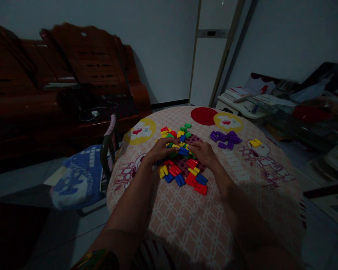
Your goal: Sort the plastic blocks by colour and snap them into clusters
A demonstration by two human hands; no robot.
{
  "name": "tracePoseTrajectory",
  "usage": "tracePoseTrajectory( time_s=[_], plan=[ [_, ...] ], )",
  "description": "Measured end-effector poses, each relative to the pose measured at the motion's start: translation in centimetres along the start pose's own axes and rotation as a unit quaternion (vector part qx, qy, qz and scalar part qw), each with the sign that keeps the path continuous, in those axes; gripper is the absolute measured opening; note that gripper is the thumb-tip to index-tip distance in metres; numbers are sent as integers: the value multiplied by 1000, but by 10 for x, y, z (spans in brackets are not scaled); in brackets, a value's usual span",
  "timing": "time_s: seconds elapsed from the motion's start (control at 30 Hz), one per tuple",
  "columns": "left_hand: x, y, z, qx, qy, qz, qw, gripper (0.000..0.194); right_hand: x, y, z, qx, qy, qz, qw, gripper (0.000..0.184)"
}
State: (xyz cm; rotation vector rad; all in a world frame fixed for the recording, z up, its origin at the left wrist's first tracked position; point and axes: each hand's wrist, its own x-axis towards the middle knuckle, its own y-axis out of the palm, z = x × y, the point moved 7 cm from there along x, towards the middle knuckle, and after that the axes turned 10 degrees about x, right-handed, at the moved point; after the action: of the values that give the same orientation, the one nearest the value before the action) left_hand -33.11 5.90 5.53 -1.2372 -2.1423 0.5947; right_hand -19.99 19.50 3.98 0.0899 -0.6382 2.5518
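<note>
Both hands are over a loose pile of plastic toy blocks in red, yellow, blue and green on a round table. My left hand (160, 150) comes in from the left, its fingers and thumb closed around a yellow block (175, 146). Across from it, the fingertips of my right hand (205, 153) pinch at another small yellow block (189, 147). A blue block (183, 151) shows between the two hands. Closer to me lie red blocks (201, 188), a pair of yellow blocks (163, 171) and more blue ones. My fingers partly hide the middle of the pile.
A group of purple blocks (227, 138) lies right of the pile, with yellow blocks (255, 143) farther right. The patterned tablecloth (183, 217) covers the table. A chair with a blue cloth (79, 180) stands left; a cluttered glass-topped surface (281, 112) is at right.
</note>
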Motion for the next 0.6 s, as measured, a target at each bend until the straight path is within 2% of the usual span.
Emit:
tracePoseTrajectory(
  time_s=[0.1,0.2,0.27,0.37,0.47,0.53,0.6],
  plan=[
    [2,7,-5,-31,-4,-10,999,39,-2,17,4,98,1,49,994,30],
    [7,17,-12,-21,-2,-40,999,37,-5,31,3,161,36,66,984,28],
    [11,18,-13,3,-5,-83,997,34,-7,38,0,206,76,81,972,32],
    [11,4,-2,3,-45,-177,983,33,-10,41,-3,259,122,108,952,40],
    [4,-15,20,-58,-114,-253,959,34,-13,31,-7,257,154,115,947,44],
    [0,-20,29,-97,-138,-260,951,34,-16,25,-11,216,171,127,953,43],
    [-1,-19,29,-107,-136,-245,954,35,-17,24,-14,159,176,164,958,41]
  ],
)
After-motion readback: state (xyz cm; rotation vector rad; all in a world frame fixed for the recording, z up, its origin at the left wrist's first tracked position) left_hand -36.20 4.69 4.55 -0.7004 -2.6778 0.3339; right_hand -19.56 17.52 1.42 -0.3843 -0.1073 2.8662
